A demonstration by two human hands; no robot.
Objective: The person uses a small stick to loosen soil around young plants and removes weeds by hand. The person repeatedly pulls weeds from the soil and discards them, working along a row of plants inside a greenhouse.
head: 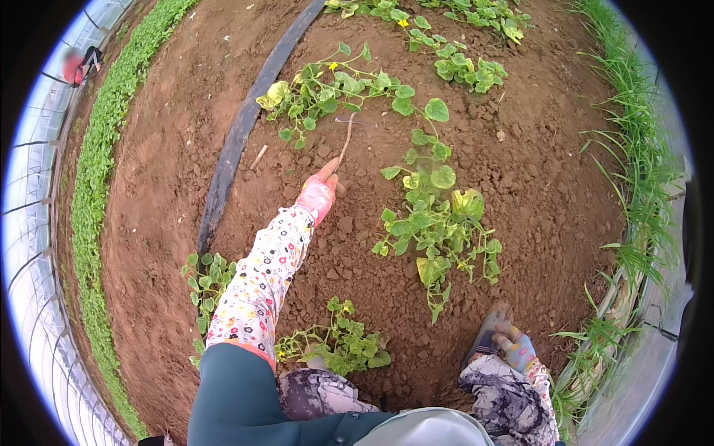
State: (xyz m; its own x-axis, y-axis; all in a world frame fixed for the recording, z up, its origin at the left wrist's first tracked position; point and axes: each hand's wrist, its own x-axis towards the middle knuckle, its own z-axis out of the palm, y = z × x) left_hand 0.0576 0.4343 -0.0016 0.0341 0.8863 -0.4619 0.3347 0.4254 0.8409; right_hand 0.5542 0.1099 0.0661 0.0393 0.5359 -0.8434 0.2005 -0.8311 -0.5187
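My left hand (319, 192), in a pink glove with bare fingertips, reaches forward over the brown soil. It grips a thin wooden handle (347, 139). At the far end a narrow blade (357, 120), like that of a small hoe, lies at the soil beneath a leafy vine (346, 86) with yellow flowers. My right hand (517, 348), in a patterned glove, is low on the right beside my shoe (486, 334) and knee. Its fingers are bent, and whether they hold anything is unclear. Another vine (429, 223), with some yellowing leaves, spreads between the hands.
A black flat hose or strip (240, 122) runs along the soil on the left. More vines (468, 67) grow ahead, and a small plant (346, 345) sits by my knees. Tall grass (641, 139) lines the right edge. A person (78, 67) crouches far left beyond a green crop row (106, 128).
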